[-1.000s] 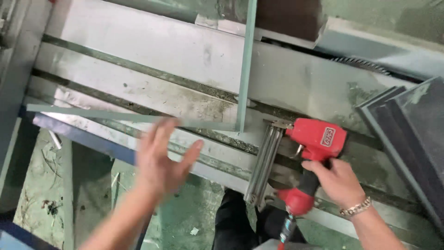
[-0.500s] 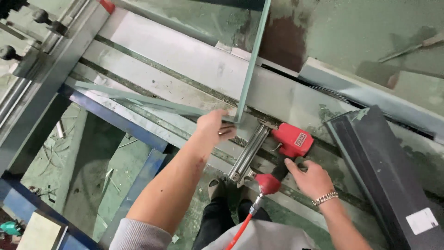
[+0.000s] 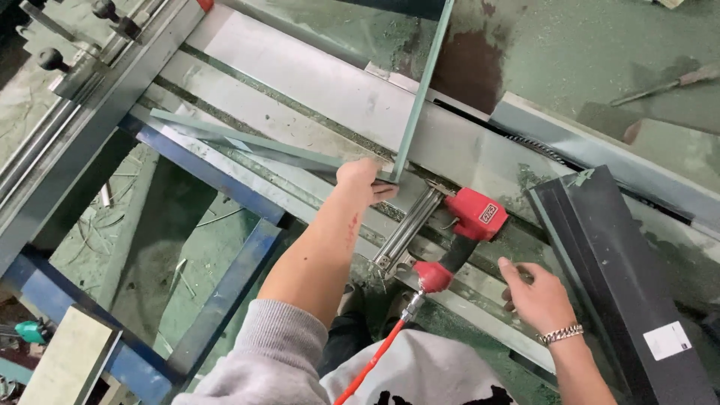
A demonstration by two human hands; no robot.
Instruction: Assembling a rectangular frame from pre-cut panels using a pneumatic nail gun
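My left hand [image 3: 363,180] grips the corner where two thin grey-green frame strips meet: one strip [image 3: 247,141] runs left along the metal bench, the other strip [image 3: 421,88] runs up and away. A red pneumatic nail gun [image 3: 459,225] lies on the bench just right of that corner, its long metal magazine pointing down-left and a red air hose [image 3: 375,358] trailing toward me. My right hand [image 3: 534,294], with a bracelet at the wrist, hovers just right of the gun's handle, fingers loosely curled, not touching it.
A long grey metal bench rail [image 3: 315,82] crosses the view diagonally. A dark metal profile with a white label [image 3: 622,292] lies at right. Blue steel frame bars [image 3: 217,300] stand below over a green floor. Machine knobs [image 3: 52,58] sit top left.
My left hand moved from open in the air onto the corner of the strips and closed on it. My right hand let go of the nail gun, which now lies on the bench.
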